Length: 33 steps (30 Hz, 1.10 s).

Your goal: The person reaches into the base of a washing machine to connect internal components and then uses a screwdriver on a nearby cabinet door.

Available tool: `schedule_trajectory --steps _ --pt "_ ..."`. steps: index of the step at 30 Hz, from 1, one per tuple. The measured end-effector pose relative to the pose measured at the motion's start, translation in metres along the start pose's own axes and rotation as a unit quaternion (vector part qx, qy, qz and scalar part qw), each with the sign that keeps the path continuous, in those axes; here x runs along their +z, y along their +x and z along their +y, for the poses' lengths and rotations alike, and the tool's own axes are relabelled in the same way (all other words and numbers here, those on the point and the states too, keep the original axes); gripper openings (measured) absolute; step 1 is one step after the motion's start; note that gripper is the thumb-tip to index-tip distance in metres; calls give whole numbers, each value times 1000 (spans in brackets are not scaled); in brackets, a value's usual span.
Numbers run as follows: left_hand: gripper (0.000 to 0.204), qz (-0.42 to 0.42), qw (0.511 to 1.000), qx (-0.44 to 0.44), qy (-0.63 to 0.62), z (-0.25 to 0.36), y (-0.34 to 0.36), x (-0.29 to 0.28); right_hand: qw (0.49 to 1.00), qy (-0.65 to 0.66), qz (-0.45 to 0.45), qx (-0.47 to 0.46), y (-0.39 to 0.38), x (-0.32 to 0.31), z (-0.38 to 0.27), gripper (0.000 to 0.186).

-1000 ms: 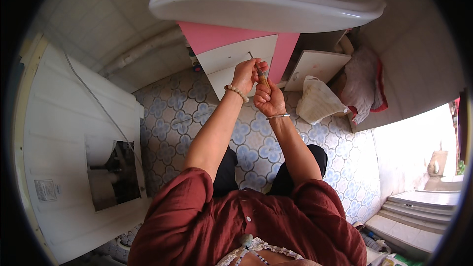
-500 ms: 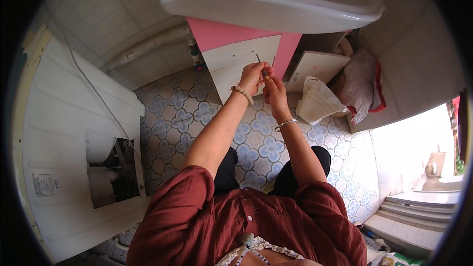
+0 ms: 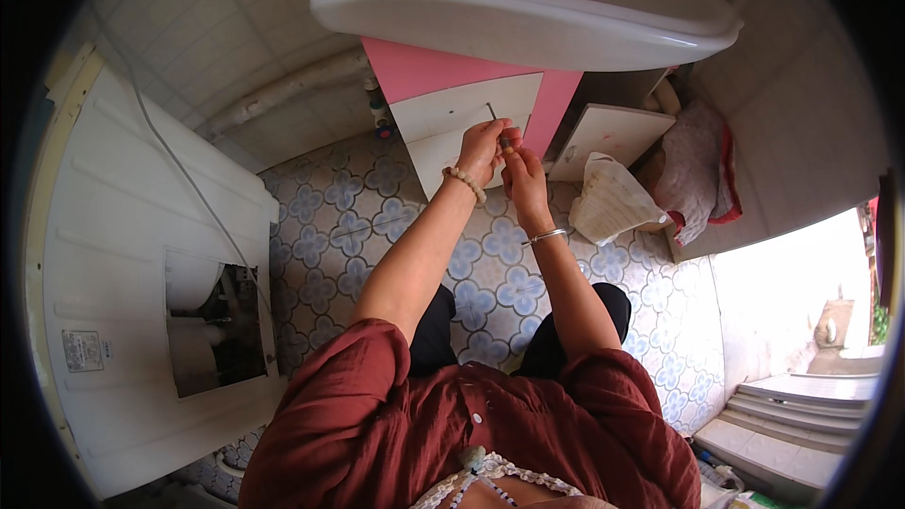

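Observation:
Both my hands meet in front of a white cabinet door (image 3: 443, 113) under a pink vanity (image 3: 415, 71). My left hand (image 3: 481, 146), with a bead bracelet on its wrist, is closed around a thin tool (image 3: 493, 113) whose metal shaft points up against the door. My right hand (image 3: 523, 179), with a silver bangle, pinches the same tool's yellowish handle end just beside the left fingers. The tool's tip is too small to make out.
A white basin (image 3: 528, 0) overhangs the vanity. A detached white panel (image 3: 608, 132) leans to the right, next to a pale plastic bag (image 3: 613, 203) and a cloth bundle (image 3: 693, 170). A white appliance with an open back (image 3: 123, 264) stands at left. The floor has patterned tiles (image 3: 330, 245).
Both hands have shifted a little up toward the cabinet door and stay closed on the tool. The right hand has moved closer beside the left.

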<state>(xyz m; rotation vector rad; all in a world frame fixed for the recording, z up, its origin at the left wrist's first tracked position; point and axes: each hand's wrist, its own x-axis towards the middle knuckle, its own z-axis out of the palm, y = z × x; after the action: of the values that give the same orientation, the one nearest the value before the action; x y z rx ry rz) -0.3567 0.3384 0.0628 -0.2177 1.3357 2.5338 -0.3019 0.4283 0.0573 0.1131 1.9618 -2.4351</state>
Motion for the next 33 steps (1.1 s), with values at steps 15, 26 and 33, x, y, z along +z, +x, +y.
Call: schedule_trajectory --steps 15,26,33 --pt "24 -60 997 -37 -37 -3 -1 -4 996 -76 46 -17 10 -4 -1 21" --pt "20 -70 996 -17 -53 -1 -4 -14 991 133 3 24 1 9 2 16" --pt "18 -52 998 34 -10 -6 7 -11 999 43 -16 17 4 -2 3 19"
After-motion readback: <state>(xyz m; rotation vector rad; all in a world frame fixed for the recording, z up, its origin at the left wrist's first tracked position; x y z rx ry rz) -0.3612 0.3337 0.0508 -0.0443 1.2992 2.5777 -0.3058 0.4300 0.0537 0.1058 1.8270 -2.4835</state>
